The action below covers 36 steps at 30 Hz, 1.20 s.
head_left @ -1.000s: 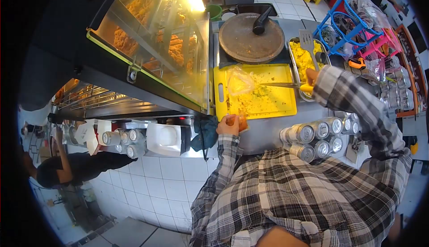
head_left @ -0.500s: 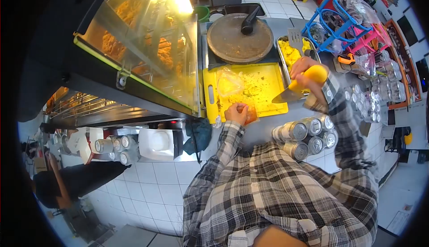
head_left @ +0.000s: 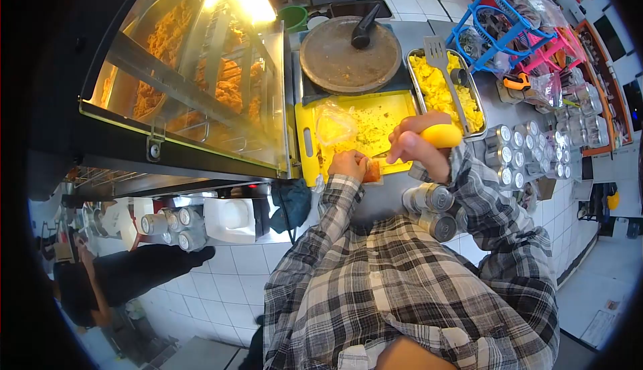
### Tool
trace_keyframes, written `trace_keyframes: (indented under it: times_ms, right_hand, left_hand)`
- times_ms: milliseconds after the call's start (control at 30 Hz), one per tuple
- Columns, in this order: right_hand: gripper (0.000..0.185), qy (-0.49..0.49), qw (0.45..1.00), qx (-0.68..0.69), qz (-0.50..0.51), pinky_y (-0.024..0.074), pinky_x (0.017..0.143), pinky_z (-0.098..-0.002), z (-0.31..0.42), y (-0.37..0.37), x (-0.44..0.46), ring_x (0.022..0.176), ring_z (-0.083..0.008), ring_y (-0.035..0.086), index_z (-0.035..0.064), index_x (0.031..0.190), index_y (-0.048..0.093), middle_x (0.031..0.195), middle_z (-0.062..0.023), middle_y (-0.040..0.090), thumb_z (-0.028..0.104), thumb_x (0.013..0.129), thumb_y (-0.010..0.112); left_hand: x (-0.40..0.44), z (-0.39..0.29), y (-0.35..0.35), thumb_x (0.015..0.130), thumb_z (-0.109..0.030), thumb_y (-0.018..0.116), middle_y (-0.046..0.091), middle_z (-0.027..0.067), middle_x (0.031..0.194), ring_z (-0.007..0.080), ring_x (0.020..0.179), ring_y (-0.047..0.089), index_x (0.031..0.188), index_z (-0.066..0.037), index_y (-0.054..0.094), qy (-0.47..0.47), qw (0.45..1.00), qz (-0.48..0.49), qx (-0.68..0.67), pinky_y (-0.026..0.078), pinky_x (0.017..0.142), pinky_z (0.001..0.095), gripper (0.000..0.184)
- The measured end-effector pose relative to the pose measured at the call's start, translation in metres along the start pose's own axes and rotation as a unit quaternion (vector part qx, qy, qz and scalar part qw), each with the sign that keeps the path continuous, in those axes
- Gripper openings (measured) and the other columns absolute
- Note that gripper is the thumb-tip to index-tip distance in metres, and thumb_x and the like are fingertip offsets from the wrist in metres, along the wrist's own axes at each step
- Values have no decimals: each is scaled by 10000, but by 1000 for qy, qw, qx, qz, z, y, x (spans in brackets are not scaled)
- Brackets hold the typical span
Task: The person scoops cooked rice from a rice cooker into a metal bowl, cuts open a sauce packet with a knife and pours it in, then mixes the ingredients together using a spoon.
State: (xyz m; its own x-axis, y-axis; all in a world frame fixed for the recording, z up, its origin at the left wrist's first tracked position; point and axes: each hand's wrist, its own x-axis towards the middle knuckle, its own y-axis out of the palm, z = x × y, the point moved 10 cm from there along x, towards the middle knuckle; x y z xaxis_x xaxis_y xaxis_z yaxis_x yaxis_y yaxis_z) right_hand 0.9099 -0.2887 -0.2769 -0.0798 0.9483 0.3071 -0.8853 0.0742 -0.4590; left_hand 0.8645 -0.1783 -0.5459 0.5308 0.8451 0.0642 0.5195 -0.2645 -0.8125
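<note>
My left hand [head_left: 348, 164] is closed at the near edge of a yellow cutting board [head_left: 408, 107], gripping a small clear sachet of orange-red sauce [head_left: 372, 172]. My right hand [head_left: 423, 150] is wrapped around the yellow handle of a knife [head_left: 443, 135]. Its blade points left toward the sachet; most of it is hidden by my fingers, and I cannot tell whether it touches. A crumpled clear plastic bag [head_left: 336, 125] lies on the board among dark green bits.
Behind the board sits a round stone mortar [head_left: 345, 62] with a dark pestle [head_left: 364, 30]. A metal tray holds yellow food [head_left: 429, 79] and a slotted spatula [head_left: 439, 55]. Several cans [head_left: 435, 198] stand right. A lit glass cabinet [head_left: 201, 68] with fried food rises left. Another person [head_left: 114, 276] is lower left.
My right hand has brought the knife left and downward, closer to the sachet. My left hand keeps hold of the sachet, and the view has shifted slightly.
</note>
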Motion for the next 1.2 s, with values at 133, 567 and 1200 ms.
trace_keyframes:
  times_ms: [133,567,1200]
  right_hand:
    - [464,-23,999,-22,31,471,585,-274,-6,8,7,577,-191,597,12,702,653,619,-110,608,364,911,434]
    - [372,-25,994,-11,106,502,588,-308,-20,19,-2,600,-244,630,1,668,627,654,-105,644,229,910,460]
    - [340,-48,991,8,122,471,571,-326,-31,-6,5,554,-234,597,54,666,635,612,-75,616,190,916,448]
  left_hand:
    - [6,6,14,746,-285,681,676,95,757,280,736,646,765,-116,707,16,1000,-1,24,521,679,397,172]
    - [8,-7,65,797,-282,611,663,46,978,226,965,620,1002,-213,647,142,927,256,235,477,756,401,219]
    - [-9,-84,-99,876,-175,514,627,171,834,363,815,599,876,-51,606,241,956,167,4,484,691,416,154]
